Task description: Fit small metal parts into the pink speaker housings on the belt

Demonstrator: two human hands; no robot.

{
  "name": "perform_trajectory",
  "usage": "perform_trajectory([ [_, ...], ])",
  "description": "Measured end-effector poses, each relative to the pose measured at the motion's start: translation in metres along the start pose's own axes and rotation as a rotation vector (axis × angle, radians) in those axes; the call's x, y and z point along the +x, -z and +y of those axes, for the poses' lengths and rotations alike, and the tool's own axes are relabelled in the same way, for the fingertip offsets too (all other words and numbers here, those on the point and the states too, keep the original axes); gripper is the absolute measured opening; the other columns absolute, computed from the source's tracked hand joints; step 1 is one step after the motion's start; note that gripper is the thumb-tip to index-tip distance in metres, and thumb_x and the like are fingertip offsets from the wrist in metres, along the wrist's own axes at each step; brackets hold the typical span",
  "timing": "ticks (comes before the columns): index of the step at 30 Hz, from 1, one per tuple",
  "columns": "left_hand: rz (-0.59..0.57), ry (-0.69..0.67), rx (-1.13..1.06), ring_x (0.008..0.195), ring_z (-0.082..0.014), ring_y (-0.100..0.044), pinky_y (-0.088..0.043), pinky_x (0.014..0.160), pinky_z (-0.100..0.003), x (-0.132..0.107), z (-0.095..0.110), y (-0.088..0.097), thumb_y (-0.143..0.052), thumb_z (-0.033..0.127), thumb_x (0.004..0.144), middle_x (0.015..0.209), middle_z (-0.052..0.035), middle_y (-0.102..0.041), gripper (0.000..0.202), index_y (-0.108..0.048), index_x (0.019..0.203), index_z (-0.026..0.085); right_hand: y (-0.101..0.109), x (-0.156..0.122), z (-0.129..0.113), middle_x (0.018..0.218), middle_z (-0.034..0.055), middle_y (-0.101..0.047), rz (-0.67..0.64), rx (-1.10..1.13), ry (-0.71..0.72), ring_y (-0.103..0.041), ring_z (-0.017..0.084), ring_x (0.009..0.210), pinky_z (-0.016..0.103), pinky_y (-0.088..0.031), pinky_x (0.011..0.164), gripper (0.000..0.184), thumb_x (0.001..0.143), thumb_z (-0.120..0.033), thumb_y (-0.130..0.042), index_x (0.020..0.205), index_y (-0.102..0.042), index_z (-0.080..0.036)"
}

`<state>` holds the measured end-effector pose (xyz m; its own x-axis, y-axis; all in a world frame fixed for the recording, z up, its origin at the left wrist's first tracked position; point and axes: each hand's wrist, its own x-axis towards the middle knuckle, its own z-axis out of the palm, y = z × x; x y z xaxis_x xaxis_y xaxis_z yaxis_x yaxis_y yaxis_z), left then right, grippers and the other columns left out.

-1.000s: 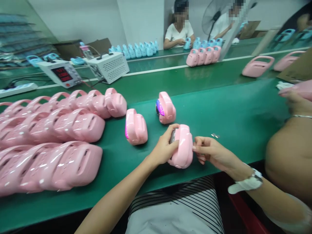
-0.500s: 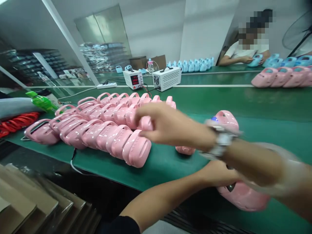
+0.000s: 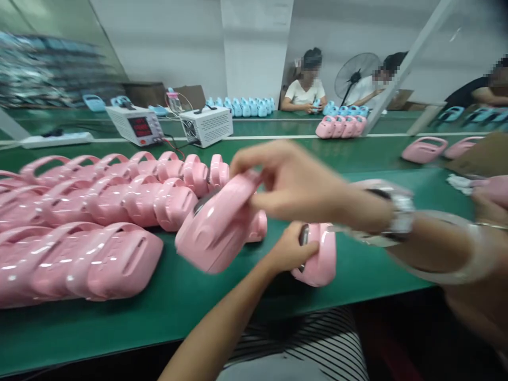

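Note:
A pink plastic device with a loop handle (image 3: 210,233) hangs tilted above the green table. My right hand (image 3: 293,182), with a watch on its wrist, is closed on the handle, thumb below and fingers above. My left hand (image 3: 291,248) grips another pink device (image 3: 323,256) by its dark front side, with the thumb reaching over its top. Part of a further pink piece (image 3: 260,226) shows behind the raised device. To the left, more devices of the same kind (image 3: 123,259) stand packed in rows. The right hand is slightly blurred.
A power supply with red digits (image 3: 141,129) and a white vented box (image 3: 210,127) stand behind the rows. Blue devices (image 3: 246,107) line the far table, where co-workers sit. At the right edge another person's hand (image 3: 490,209) is near a pink piece and brown cardboard (image 3: 482,153).
The view has swung right. My right hand, which was reaching over the rows with nothing visible in it, now holds a pink device up. My left hand still holds a pink device.

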<state>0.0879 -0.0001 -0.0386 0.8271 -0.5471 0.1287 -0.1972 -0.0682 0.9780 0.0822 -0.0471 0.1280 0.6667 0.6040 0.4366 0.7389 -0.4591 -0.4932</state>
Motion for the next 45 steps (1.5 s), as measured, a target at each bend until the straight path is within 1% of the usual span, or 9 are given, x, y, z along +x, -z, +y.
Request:
perform_trajectory([
  [7,0.186,0.03,0.086,0.108,-0.0259,-0.057,-0.041,0.102,-0.04,0.003,0.005,0.024,-0.052,0.026,0.079,0.119,-0.0112,-0.061,0.04,-0.05,0.117,0.014,0.084,-0.102,0.018,0.082,0.0027,-0.066,0.665,-0.244,-0.281,-0.061,0.021,0.077,0.034,-0.043,0.065,0.025,0.068,-0.005,-0.056,0.078,-0.067,-0.024],
  [12,0.178,0.087,0.102,0.104,-0.0233,-0.057,-0.043,0.097,-0.036,0.005,0.006,0.028,-0.049,0.027,0.081,0.113,-0.0092,-0.059,0.043,-0.048,0.122,0.014,0.058,-0.163,0.073,0.081,0.0029,-0.067,0.538,-0.246,-0.587,-0.059,0.022,0.074,0.036,-0.042,0.066,0.027,0.06,-0.009,-0.051,0.077,-0.065,-0.025],
  [16,0.155,0.101,0.11,0.105,-0.0229,-0.055,-0.041,0.099,-0.035,0.001,0.006,0.031,-0.05,0.029,0.081,0.113,-0.0083,-0.058,0.044,-0.046,0.123,0.015,0.026,-0.178,0.094,0.087,0.0032,-0.067,0.406,-0.091,-0.538,-0.061,0.022,0.08,0.034,-0.044,0.068,0.028,0.062,-0.007,-0.048,0.078,-0.063,-0.024],
  [21,0.133,0.094,0.093,0.111,-0.0238,-0.054,-0.04,0.102,-0.037,-0.002,0.007,0.036,-0.048,0.039,0.087,0.118,-0.0083,-0.058,0.041,-0.045,0.122,0.017,0.021,-0.171,0.093,0.109,0.0058,-0.069,0.17,0.007,-0.341,-0.065,0.022,0.098,0.032,-0.047,0.074,0.039,0.068,-0.004,-0.044,0.089,-0.07,-0.023],
  [24,0.143,0.133,0.074,0.109,-0.0243,-0.055,-0.04,0.103,-0.038,-0.003,0.008,0.035,-0.048,0.039,0.088,0.11,-0.007,-0.061,0.04,-0.046,0.122,0.018,0.04,-0.155,0.093,0.102,0.0044,-0.073,0.013,-0.017,-0.36,-0.065,0.019,0.076,0.031,-0.045,0.064,0.035,0.075,-0.011,-0.048,0.096,-0.074,-0.024],
  [30,0.187,0.143,0.065,0.113,-0.0268,-0.054,-0.038,0.106,-0.042,-0.004,0.009,0.029,-0.051,0.038,0.085,0.113,-0.008,-0.06,0.039,-0.047,0.119,0.019,0.053,-0.074,0.119,0.082,0.0029,-0.07,0.205,-0.025,-0.54,-0.049,0.012,0.056,0.027,-0.036,0.053,0.015,0.076,-0.031,-0.068,0.087,-0.07,-0.02],
  [34,0.227,0.104,0.038,0.118,-0.0282,-0.053,-0.037,0.109,-0.043,-0.005,0.005,0.026,-0.05,0.035,0.084,0.123,-0.0122,-0.056,0.041,-0.046,0.12,0.016,0.033,-0.029,0.155,0.064,-0.0004,-0.061,0.167,0.138,-0.747,-0.05,0.012,0.054,0.025,-0.033,0.047,0.035,0.054,-0.022,-0.086,0.08,-0.062,-0.02],
  [41,0.242,0.127,-0.089,0.124,-0.0292,-0.05,-0.032,0.114,-0.044,-0.009,0.001,0.02,-0.051,0.022,0.077,0.133,-0.017,-0.051,0.051,-0.045,0.126,0.011,0.006,-0.021,0.18,0.06,-0.0026,-0.06,0.256,0.379,-0.819,-0.052,0.013,0.05,0.025,-0.038,0.046,0.037,0.053,-0.015,-0.069,0.09,-0.063,-0.018],
  [45,0.225,0.11,-0.145,0.146,-0.0307,-0.028,-0.015,0.123,-0.049,-0.014,-0.007,0.018,-0.046,0.042,0.091,0.152,-0.0193,-0.036,0.058,-0.039,0.14,0.011,0.017,-0.022,0.163,0.071,0.0001,-0.065,0.398,0.482,-0.791,-0.057,0.015,0.059,0.029,-0.045,0.056,0.027,0.054,-0.023,-0.067,0.081,-0.064,-0.02],
])
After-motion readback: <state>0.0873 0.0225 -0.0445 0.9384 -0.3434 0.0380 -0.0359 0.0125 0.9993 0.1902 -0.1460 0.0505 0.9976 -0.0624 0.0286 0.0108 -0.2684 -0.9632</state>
